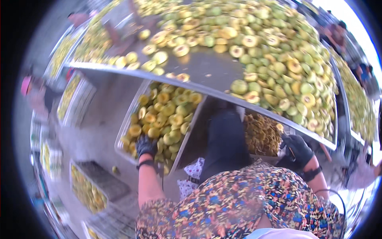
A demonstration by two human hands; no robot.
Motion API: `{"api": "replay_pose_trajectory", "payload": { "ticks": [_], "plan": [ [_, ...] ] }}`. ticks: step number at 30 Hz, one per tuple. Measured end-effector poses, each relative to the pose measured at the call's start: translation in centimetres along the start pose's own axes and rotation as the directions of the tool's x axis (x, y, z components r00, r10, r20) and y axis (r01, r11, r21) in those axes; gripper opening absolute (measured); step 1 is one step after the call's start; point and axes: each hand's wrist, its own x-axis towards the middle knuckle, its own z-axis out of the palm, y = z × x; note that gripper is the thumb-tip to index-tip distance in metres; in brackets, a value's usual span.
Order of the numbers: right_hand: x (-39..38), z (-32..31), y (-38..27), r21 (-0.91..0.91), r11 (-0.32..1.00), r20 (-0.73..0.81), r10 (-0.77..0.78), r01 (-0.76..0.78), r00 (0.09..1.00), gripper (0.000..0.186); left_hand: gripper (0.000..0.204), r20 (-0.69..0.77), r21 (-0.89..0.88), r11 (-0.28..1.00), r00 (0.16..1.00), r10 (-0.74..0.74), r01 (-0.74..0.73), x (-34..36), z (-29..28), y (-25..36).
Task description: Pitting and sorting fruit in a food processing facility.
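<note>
Far left: stacked trays (75,95) of yellow fruit pieces, blurred by the lens rim; contents not identifiable beyond colour.

Left hand (146,146): black glove, reaching down into a metal tray (126,121) of halved yellow-green fruit (169,113) set below the table edge. Fingers curled among the near pieces; whether it grips one, I cannot tell.

Fruit halves, handling (judged): light, firm-rinded, wet cut faces likely slippery; best taken across the rounded skin side, not the soft centre.

Centre: steel table (207,67), heaped with further cut and whole fruit (278,47). Black-clad leg (225,139) below.

Right hand (296,149): black glove, closed about a thin dark item, possibly a knife handle; blade not made out. Beside it a container of darker yellow scraps (260,135), half hidden under the table edge.

Lower frame: patterned garment covers the lap.
</note>
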Motion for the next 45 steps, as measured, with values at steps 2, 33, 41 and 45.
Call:
{"api": "replay_pose_trajectory", "payload": {
  "ticks": [2, 33, 41, 45],
  "plan": [
    [0.1, -1.4, -1.7, 0.144, 0.881, 0.186, 0.423, -0.451, 0.887, 0.040, 0.069, 0.074, -0.061, 0.998, 0.997, -0.005, 0.010, -0.3, -0.6, 0.1],
    [-5.2, -2.9, -0.4, 0.376, 0.679, 0.010, 0.678, -0.631, 0.735, 0.030, 0.068, 0.272, 0.215, 0.817, 0.837, 0.476, -0.534, 4.6, -19.2, 43.5],
    [-2.6, -4.5, -3.0, 0.584, 0.752, -0.293, 0.548, -0.307, 0.784, 0.040, 0.046, -0.239, -0.939, 0.072, 0.791, 0.563, -0.335, 5.2, -15.6, 39.3],
    [0.0, -6.9, -4.4, 0.817, 0.507, -0.009, 0.487, -0.275, 0.873, 0.043, 0.051, -0.153, -0.705, -0.514, 0.602, 0.784, 0.490, -7.2, -19.6, 40.1]
  ]
}}
